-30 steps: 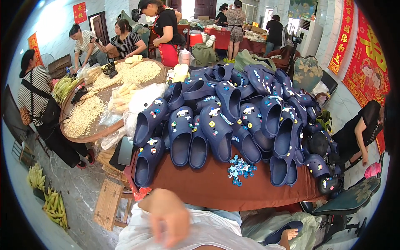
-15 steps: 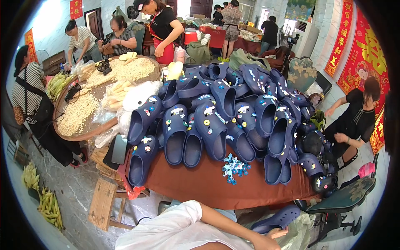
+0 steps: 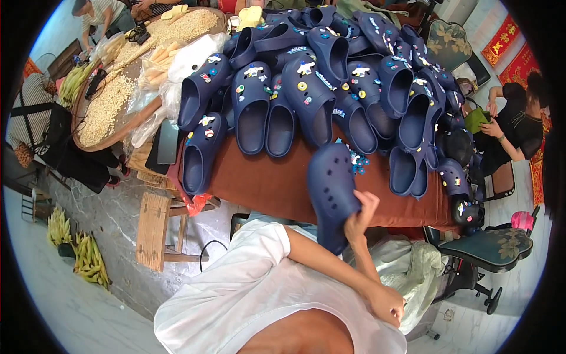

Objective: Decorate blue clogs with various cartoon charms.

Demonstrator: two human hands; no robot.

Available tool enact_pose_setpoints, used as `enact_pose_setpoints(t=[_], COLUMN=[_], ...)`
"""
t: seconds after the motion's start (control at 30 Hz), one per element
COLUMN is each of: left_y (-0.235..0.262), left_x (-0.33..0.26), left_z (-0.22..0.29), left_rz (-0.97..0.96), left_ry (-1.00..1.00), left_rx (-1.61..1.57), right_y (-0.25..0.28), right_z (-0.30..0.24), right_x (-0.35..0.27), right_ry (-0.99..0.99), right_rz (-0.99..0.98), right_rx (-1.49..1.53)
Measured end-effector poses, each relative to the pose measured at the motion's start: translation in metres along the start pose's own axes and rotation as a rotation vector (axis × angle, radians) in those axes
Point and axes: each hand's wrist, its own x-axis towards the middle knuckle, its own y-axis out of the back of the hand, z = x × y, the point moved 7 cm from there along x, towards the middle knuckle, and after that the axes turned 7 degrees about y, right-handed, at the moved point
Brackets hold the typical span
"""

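My right hand (image 3: 361,217) grips a plain navy clog (image 3: 330,186) by its edge, raised over the table's front edge. Holes show across its upper, with no charms in them. Stretched across my body to the right, my left hand (image 3: 387,305) is closed, beside a pale green sack (image 3: 407,274); what its fingers hold, if anything, is hidden. Behind the raised clog, a little heap of blue and white shoe charms (image 3: 358,160) is partly covered. Many navy clogs with charms (image 3: 306,97) are piled on the brown tablecloth (image 3: 253,183).
At left a round tray (image 3: 159,105) bears pale kernels and bagged cobs. A phone (image 3: 168,141) lies by the table's left corner, above a wooden stool (image 3: 152,230). A swivel chair (image 3: 489,248) stands at right. One person (image 3: 516,130) there handles something green; others are at far left.
The plain clog has risen from the sack at lower right to above the table's front edge, in my right hand. My view has tilted downward. The person at right now holds something green.
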Motion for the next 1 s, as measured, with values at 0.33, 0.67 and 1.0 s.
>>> enact_pose_setpoints(t=[0.33,0.67,1.0], left_y=[0.066,0.103,0.114], left_x=[-0.029,-0.037,-0.103], left_z=[0.037,-0.007,0.022], left_rz=[0.203,0.512,0.385], left_ry=[-0.007,0.042,0.001], left_rx=[0.206,0.464,0.289], right_y=[-0.104,-0.132,-0.128], right_z=[-0.035,-0.042,-0.038], right_x=[0.041,0.054,0.051], right_ry=[0.187,0.211,0.224], right_rz=[-0.064,-0.021,0.021], right_rx=[0.053,0.055,0.073])
